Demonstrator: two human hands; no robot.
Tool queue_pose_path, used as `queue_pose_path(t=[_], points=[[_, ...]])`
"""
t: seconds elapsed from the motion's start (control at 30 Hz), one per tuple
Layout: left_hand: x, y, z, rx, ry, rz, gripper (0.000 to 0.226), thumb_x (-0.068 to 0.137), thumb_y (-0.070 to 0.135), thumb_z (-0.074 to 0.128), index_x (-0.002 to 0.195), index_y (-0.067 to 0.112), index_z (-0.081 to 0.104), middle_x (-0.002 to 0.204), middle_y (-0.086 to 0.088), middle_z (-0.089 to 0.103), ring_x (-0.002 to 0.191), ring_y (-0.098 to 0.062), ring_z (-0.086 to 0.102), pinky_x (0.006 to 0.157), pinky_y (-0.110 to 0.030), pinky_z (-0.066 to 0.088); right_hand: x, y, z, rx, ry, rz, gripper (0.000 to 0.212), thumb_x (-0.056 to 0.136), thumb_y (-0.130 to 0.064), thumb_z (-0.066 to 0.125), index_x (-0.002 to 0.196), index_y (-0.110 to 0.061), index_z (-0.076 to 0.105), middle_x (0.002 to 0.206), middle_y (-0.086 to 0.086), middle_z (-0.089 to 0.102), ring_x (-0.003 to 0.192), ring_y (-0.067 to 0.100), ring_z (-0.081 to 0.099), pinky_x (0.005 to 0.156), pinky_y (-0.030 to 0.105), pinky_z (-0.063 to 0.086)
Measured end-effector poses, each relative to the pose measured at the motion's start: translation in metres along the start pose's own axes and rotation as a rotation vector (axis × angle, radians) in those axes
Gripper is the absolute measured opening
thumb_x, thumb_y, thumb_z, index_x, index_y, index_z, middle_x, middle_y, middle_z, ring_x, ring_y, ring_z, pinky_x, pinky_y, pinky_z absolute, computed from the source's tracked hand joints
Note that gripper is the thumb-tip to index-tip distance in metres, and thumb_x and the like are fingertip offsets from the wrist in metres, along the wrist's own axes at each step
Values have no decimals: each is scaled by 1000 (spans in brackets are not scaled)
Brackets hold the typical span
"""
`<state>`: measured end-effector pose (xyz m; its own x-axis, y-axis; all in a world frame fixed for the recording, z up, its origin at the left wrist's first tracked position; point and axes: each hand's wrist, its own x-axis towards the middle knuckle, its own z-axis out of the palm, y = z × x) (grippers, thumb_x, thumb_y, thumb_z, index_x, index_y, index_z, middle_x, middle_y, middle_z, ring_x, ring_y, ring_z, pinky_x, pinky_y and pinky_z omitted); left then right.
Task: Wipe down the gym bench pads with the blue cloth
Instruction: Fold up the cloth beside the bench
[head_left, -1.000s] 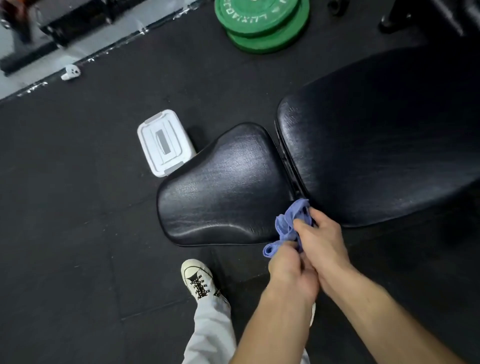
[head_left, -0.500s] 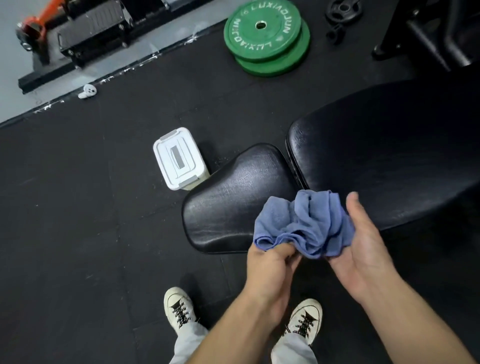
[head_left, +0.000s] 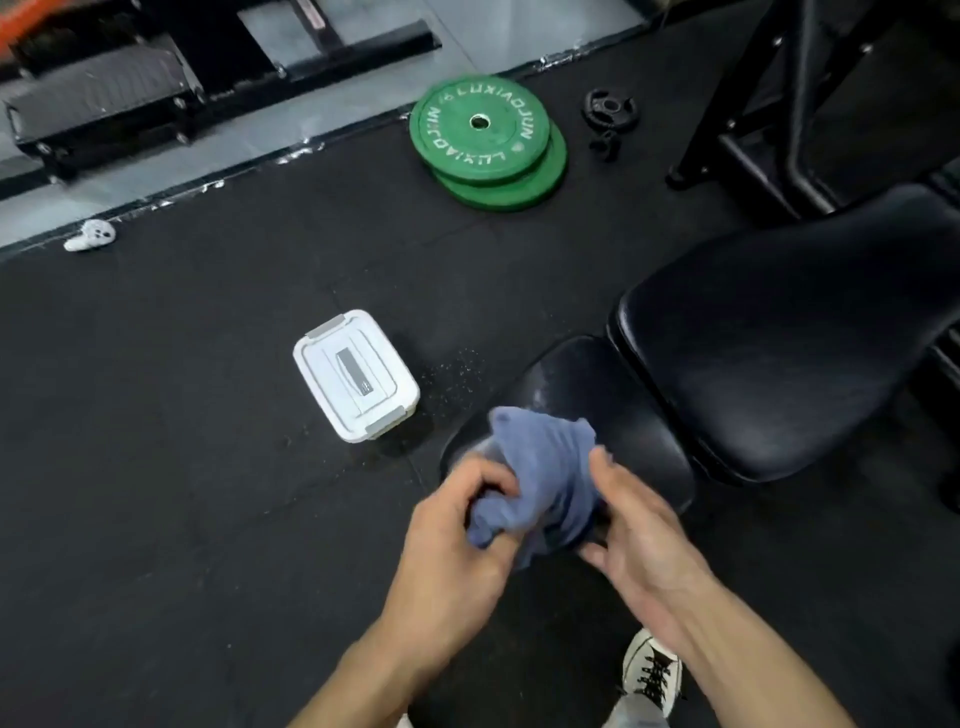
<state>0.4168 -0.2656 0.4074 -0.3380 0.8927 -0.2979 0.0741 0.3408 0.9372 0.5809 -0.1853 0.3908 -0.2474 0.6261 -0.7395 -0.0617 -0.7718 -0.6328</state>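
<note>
The blue cloth (head_left: 540, 467) hangs bunched in the air over the near end of the small black seat pad (head_left: 613, 410). My left hand (head_left: 457, 540) grips its lower left part with curled fingers. My right hand (head_left: 634, 525) is at the cloth's right side, fingers fairly straight and palm turned toward the cloth; whether it holds the fabric is unclear. The large black back pad (head_left: 789, 343) lies to the right of the seat pad, separated by a narrow gap.
A white lidded plastic box (head_left: 356, 375) stands on the black rubber floor left of the seat pad. Two green weight plates (head_left: 488, 143) lie stacked farther back, small black plates (head_left: 608, 111) beside them. A black metal frame (head_left: 779, 104) rises at upper right. My shoe (head_left: 652, 670) is below.
The view has tilted up and the hands have drifted left over the seat pad. The cloth, spread between both hands half a second ago, is now bunched mostly in my left hand.
</note>
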Motion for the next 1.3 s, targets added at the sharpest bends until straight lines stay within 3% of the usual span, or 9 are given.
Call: queue_pose_path(t=[0.13, 0.33, 0.57, 0.8, 0.97, 1.07, 1.13, 1.2, 1.3], points=[[-6, 0, -79, -13, -183, -171, 66, 79, 22, 88, 131, 44, 54, 106, 19, 72, 98, -2, 71, 81, -20, 56, -3, 35, 62, -21, 85, -72, 28, 88, -16, 71, 113, -3, 71, 111, 24, 76, 99, 34, 76, 75, 37, 62], [19, -19, -142, 178, -80, -158, 10, 97, 38, 67, 106, 39, 70, 105, 11, 72, 100, -3, 69, 88, -29, 56, 5, 52, 140, -126, 156, -127, 12, 93, -17, 73, 103, -9, 74, 93, 12, 80, 93, 28, 78, 89, 48, 62], [112, -35, -187, 137, -26, -182, 21, 103, 21, 59, 85, 20, 70, 75, 8, 72, 71, -3, 64, 64, -21, 51, 68, 45, 198, -33, 211, -180, 19, 93, -27, 74, 107, -15, 73, 98, 3, 81, 95, 20, 78, 89, 41, 62], [225, -43, -228, 220, -73, -204, 38, 105, 25, 56, 73, 5, 53, 63, 0, 48, 54, -5, 44, 43, -21, 41, 137, 35, 245, 165, 252, -169, 20, 105, -22, 57, 117, -18, 72, 112, 6, 79, 108, 25, 75, 96, 47, 58], [286, -50, -255, 279, -176, -201, 37, 106, 36, 51, 91, 6, 65, 80, -2, 65, 72, -10, 59, 68, -33, 54, 174, 33, 280, 136, 281, -162, 16, 102, -21, 62, 114, -15, 71, 109, 4, 80, 105, 22, 76, 96, 48, 60], [326, -73, -269, 339, -248, -233, 16, 99, 28, 63, 98, 13, 69, 91, 0, 74, 79, -11, 68, 65, -21, 56, 214, 47, 299, 86, 300, -112, 19, 93, -13, 75, 111, -17, 72, 106, 2, 80, 103, 21, 77, 97, 47, 59], [355, -103, -276, 425, -291, -213, 3, 95, 21, 69, 97, 19, 69, 90, 3, 76, 81, -12, 72, 61, -16, 55, 250, 64, 308, 47, 343, -68, 17, 91, -12, 78, 107, -16, 72, 101, 2, 81, 98, 21, 77, 92, 45, 62], [385, -142, -279, 515, -316, -197, 5, 93, 21, 72, 91, 24, 69, 86, 8, 75, 84, -13, 72, 65, -19, 52, 291, 83, 313, 1, 419, -34, 10, 90, -12, 78, 97, -13, 70, 89, 1, 79, 86, 18, 76, 77, 27, 63], [428, -212, -277, 628, -384, -203, 7, 93, 24, 74, 93, 26, 68, 83, 13, 71, 80, -11, 68, 71, -19, 50, 355, 119, 313, -124, 517, -19, 15, 91, -17, 77, 83, -16, 65, 76, -4, 71, 70, 13, 66, 53, 15, 50]])
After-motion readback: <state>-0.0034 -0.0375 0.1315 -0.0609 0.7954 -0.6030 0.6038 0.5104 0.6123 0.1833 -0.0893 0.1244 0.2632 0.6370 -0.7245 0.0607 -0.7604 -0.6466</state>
